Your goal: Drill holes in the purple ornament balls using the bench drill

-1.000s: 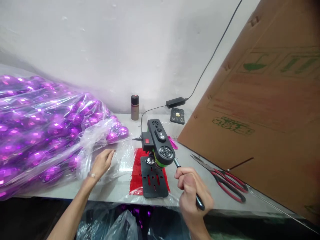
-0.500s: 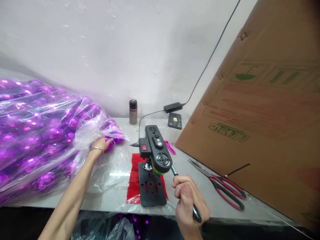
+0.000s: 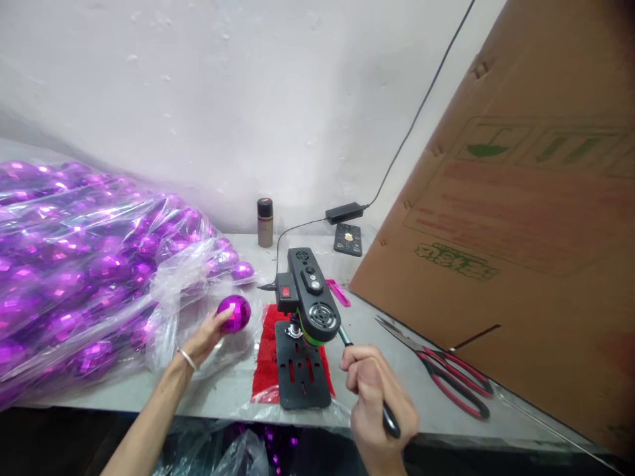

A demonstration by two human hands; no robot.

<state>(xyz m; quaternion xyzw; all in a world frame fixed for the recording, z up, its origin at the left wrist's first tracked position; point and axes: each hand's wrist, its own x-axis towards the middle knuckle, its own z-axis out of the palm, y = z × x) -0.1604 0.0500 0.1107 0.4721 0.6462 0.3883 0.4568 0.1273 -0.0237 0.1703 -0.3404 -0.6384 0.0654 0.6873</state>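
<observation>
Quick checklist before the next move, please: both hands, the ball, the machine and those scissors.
1. Purple ball held by the left hand: ok, gripped by its near left side.
2. Right hand on the black handle: ok, fingers wrapped around it.
3. Machine powered: cannot tell; the red switch shows, but not its setting.
4. Loose plastic well away from the left hand: not ok; the clear bag bunches up close beside it.
5. Scissors apart from both hands: ok, lying beside the cardboard box.
</observation>
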